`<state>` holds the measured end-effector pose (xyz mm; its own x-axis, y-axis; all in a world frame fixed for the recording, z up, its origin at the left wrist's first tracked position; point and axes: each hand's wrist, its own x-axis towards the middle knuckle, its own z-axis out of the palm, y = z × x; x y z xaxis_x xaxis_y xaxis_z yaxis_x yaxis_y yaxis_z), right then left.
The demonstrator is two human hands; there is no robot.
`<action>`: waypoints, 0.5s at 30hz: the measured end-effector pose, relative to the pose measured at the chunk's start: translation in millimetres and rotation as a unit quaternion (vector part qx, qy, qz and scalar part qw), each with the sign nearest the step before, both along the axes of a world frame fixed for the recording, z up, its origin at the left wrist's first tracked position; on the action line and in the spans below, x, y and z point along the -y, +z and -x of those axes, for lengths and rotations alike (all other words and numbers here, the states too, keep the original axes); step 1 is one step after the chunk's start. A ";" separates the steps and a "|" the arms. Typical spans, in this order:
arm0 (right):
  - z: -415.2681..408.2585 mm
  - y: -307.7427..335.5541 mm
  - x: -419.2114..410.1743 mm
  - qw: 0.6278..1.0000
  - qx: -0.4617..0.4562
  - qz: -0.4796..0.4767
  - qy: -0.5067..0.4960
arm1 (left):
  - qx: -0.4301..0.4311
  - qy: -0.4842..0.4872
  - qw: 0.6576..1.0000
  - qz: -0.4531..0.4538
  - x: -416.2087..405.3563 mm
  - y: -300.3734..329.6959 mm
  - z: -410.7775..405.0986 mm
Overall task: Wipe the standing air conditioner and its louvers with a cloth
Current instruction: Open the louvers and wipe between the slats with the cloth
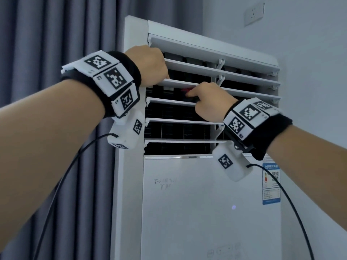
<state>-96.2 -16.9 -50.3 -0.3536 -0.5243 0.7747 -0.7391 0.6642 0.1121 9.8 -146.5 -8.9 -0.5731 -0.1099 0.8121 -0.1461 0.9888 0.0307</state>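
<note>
A white standing air conditioner (187, 203) fills the middle of the view, with several horizontal louvers (244, 77) tilted open over a dark grille. My left hand (148, 64) is at the louvers' upper left end, its fingers curled around a slat and mostly hidden behind it. My right hand (210, 102) is lower and further right, its fingers pushed into the gap between two slats. A small bit of red cloth (185, 90) shows at its fingertips; the rest of the cloth is hidden inside the gap.
A grey pleated curtain (47, 34) hangs just left of the unit. The pale wall behind carries a socket (253, 14). A blue energy label (271, 182) sits on the front panel's right edge. Black cables (293, 203) trail from both wrist trackers.
</note>
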 end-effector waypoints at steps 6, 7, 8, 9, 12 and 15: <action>-34.8 8.9 26.9 0.995 -0.028 0.010 0.092 | 0.004 -0.023 1.000 0.000 3.5 -4.8 -2.0; -39.7 12.2 35.8 0.993 -0.026 0.010 0.113 | 0.008 -0.025 1.000 0.000 4.1 -4.9 -2.9; -43.0 14.1 43.8 0.992 -0.024 0.013 0.127 | 0.011 -0.033 0.999 -0.004 4.8 -5.2 -4.5; -43.7 12.7 50.1 0.991 -0.028 0.017 0.130 | 0.013 -0.042 0.999 -0.010 6.5 -5.6 -5.5; -29.3 0.7 45.7 0.989 -0.082 0.017 0.118 | 0.022 -0.057 0.998 -0.017 7.5 -3.7 -3.5; -1.0 -8.4 17.4 0.990 -0.111 0.039 0.079 | 0.023 -0.055 0.998 -0.009 11.5 -0.6 -0.7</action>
<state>-95.2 -34.3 -58.8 -0.0889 -0.4947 0.8645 -0.7976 0.5552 0.2357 10.5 -158.0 -9.6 -0.6196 -0.0593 0.7827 -0.0389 0.9982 0.0448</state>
